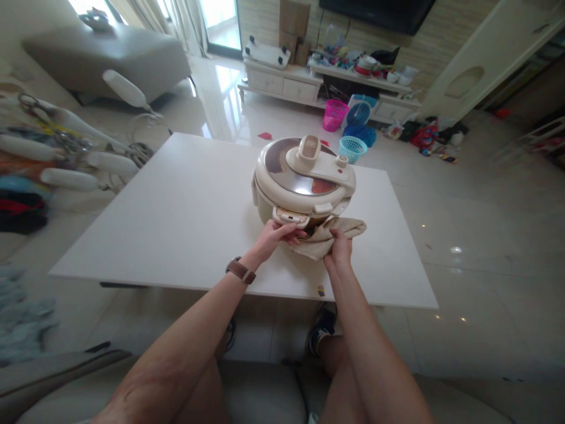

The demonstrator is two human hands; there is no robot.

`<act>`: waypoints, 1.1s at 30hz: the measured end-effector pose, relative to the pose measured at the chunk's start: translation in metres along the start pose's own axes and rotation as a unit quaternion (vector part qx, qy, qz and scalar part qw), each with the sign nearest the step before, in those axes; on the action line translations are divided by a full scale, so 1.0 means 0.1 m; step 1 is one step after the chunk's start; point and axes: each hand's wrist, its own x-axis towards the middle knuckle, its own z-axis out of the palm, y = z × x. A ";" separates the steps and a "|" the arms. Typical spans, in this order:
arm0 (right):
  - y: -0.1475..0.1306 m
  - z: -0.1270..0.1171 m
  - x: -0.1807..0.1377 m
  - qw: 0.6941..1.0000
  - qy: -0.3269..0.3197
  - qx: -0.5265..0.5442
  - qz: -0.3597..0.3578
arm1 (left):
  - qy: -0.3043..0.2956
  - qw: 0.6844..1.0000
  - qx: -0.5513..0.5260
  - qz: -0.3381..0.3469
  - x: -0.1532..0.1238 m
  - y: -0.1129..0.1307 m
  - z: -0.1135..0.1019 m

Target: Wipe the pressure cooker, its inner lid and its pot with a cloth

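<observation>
A cream pressure cooker [303, 176] with a shiny metal lid stands on the white table [176, 224], near its front edge. My left hand [279, 235] is under the cooker's front handle, fingers curled against it. My right hand [340, 246] grips a beige cloth [326, 234] that lies bunched against the cooker's base on the near right. A brown watch sits on my left wrist.
I sit on a grey sofa [265, 388], my knees and a dark shoe [322, 330] under the table's front edge. A drying rack with clutter [66, 153] stands at left. Blue [352, 148] and pink [334, 114] baskets and a low white TV cabinet [309, 82] lie beyond.
</observation>
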 end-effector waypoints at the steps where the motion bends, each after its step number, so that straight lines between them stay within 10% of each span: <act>1: 0.01 -0.01 0.01 1.000 0.009 0.001 0.001 | 0.008 1.000 0.002 0.003 -0.01 0.00 0.03; 22: 0.07 0.04 0.13 0.999 -0.002 -0.013 -0.047 | 0.166 0.984 -0.065 0.005 0.04 0.07 0.39; 33: -0.02 -0.13 0.27 0.997 0.016 -0.034 -0.072 | 0.177 0.984 -0.022 0.024 -0.07 0.15 0.08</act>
